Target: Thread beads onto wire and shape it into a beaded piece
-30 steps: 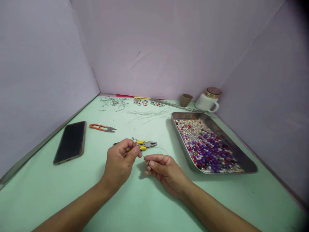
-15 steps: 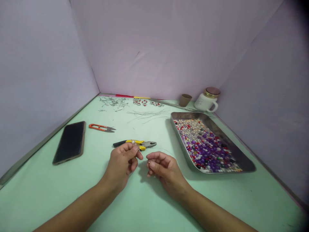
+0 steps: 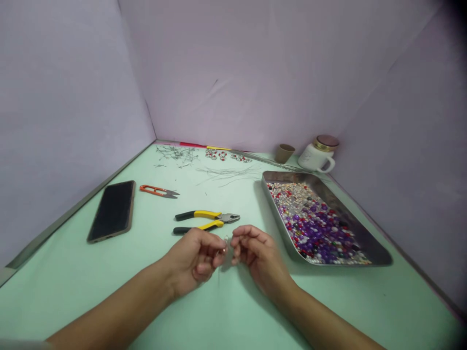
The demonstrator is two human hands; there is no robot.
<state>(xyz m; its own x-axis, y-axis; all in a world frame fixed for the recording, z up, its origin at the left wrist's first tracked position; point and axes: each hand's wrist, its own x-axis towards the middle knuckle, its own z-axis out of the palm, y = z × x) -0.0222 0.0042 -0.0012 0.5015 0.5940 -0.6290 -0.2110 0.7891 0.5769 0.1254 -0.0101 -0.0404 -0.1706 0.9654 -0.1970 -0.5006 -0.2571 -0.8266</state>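
Observation:
My left hand (image 3: pixel 199 257) pinches a thin wire (image 3: pixel 219 278), whose end hangs below the fingertips. Small pale beads, blurred, show at those fingertips. Just to the right, my right hand (image 3: pixel 259 255) has its fingers curled and thumb bent in, close to the left fingertips; whatever lies between them is too small to make out. Beyond the left hand lie combination pliers (image 3: pixel 221 219) with yellow and black handles spread. A metal tray (image 3: pixel 280 238) of mixed purple, red, white and dark beads (image 3: pixel 321 228) stands to the right of the right hand.
A phone (image 3: pixel 113 210) and orange thread snips (image 3: pixel 158 191) lie on the left. Farther back are wire scraps (image 3: pixel 178 154), beaded wire pieces (image 3: pixel 222 155) and loose wires (image 3: pixel 229 173). A brown cup (image 3: pixel 284 153) and a lidded white mug (image 3: pixel 315 155) stand behind the tray.
My left hand has turned and lowered, bringing its fingertips right and nearer the right hand. More of the pliers shows. The whole view has shifted slightly.

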